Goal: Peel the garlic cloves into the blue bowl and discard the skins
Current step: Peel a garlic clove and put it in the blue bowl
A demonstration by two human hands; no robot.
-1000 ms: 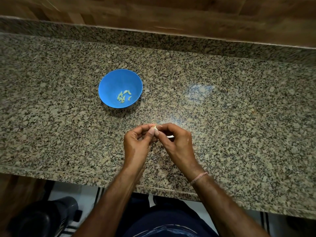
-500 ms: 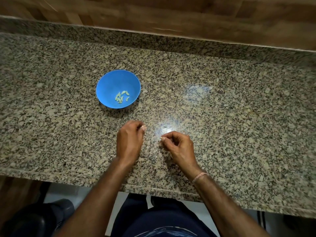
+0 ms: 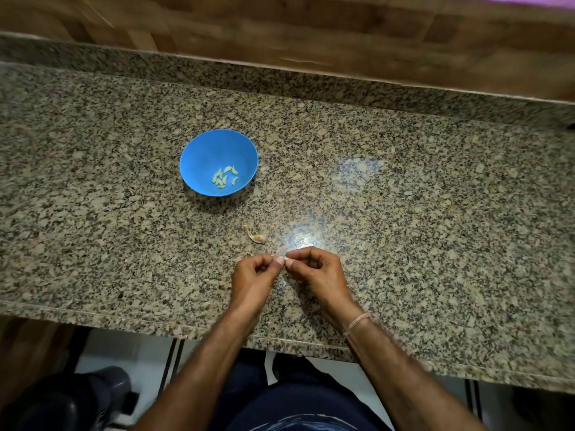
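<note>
With your left hand [image 3: 253, 276] and right hand [image 3: 314, 272] both pinching the tiny, mostly hidden garlic clove [image 3: 285, 259] between meeting fingertips, pin it with one thumb, peel with the other nail, then drop it into the blue bowl [image 3: 200, 152] ahead-left.

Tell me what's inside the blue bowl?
A small cluster of peeled garlic cloves lies on the bottom of the blue bowl. Nothing covers them.

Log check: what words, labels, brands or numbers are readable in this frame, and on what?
None can be read.
The blue bowl is plain, the granite counter bears no marking, and the wristband shows no lettering.
The dark object at lower left is too blurred to show any label.
</note>
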